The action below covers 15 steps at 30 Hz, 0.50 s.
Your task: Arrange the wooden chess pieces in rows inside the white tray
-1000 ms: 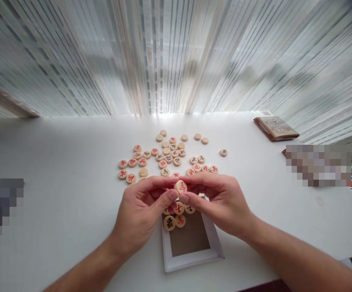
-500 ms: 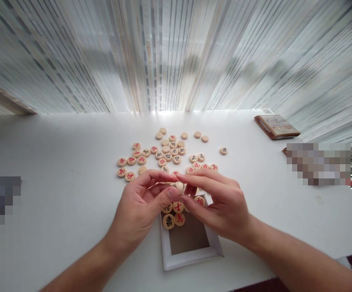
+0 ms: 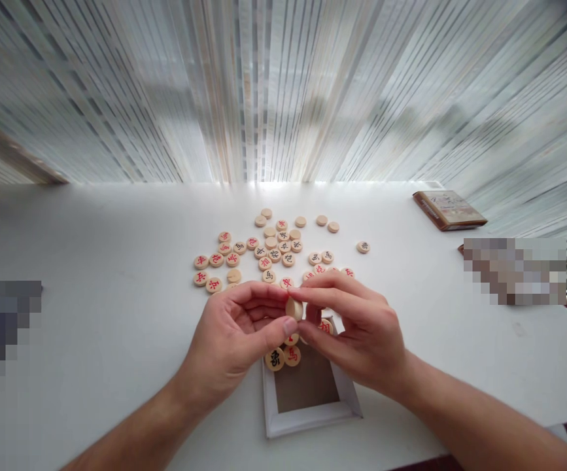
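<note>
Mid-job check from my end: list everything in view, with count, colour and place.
Table: 1, white, across the view
Tray: 1, white walls, brownish floor, near centre
Discs in tray: at least four, pale wood, red or black characters, some partly hidden
Held disc: 1, pale wood, above the tray
Loose discs: over thirty, pale wood, some marked red or black, beyond the tray
Flat case: 1, brown, far right
Pixelated thing: 1, brownish, right
Dark pixelated thing: 1, left edge
Curtain: count unclear, whitish stripes, back
Left hand: 1, bare, on the held disc
Right hand: 1, bare, fingertips at the same disc
</note>
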{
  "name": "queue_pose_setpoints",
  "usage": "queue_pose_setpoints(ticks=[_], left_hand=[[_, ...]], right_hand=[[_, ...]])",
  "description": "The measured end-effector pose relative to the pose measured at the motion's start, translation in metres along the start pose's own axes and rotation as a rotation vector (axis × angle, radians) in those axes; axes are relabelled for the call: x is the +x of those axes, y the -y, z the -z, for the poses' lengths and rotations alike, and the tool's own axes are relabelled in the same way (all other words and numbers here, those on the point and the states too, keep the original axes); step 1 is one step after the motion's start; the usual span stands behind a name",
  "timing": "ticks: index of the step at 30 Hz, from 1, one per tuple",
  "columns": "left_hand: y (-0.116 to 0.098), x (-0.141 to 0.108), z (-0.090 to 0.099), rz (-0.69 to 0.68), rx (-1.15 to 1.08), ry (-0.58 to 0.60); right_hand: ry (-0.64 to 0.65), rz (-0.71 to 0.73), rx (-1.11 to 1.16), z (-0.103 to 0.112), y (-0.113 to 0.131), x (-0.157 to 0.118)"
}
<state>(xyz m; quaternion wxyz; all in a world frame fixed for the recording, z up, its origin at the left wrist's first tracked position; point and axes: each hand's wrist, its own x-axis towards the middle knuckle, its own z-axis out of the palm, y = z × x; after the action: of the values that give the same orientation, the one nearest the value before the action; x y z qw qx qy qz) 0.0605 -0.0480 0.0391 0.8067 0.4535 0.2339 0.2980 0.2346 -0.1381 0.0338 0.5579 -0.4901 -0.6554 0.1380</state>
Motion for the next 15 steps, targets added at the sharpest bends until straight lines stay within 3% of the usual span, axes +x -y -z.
queue_pose_setpoints(ticks=[6,10,15], left_hand=[[0.0015,0.0003,-0.0019,-0.061,-0.002,-0.003],[0.0007,-0.0011,-0.0024,-0.139,0.097,-0.023],[-0.0010,-0.0038,-0.0027,-0.207,0.221,-0.054]], right_hand=[[0.006,-0.159,0.140,-0.0013,0.0017,-0.0013],[0.024,-0.291,0.247,-0.0010,0.0015,-0.0006],[0.013,-0.355,0.289,0.0002,0.0001,-0.0012]])
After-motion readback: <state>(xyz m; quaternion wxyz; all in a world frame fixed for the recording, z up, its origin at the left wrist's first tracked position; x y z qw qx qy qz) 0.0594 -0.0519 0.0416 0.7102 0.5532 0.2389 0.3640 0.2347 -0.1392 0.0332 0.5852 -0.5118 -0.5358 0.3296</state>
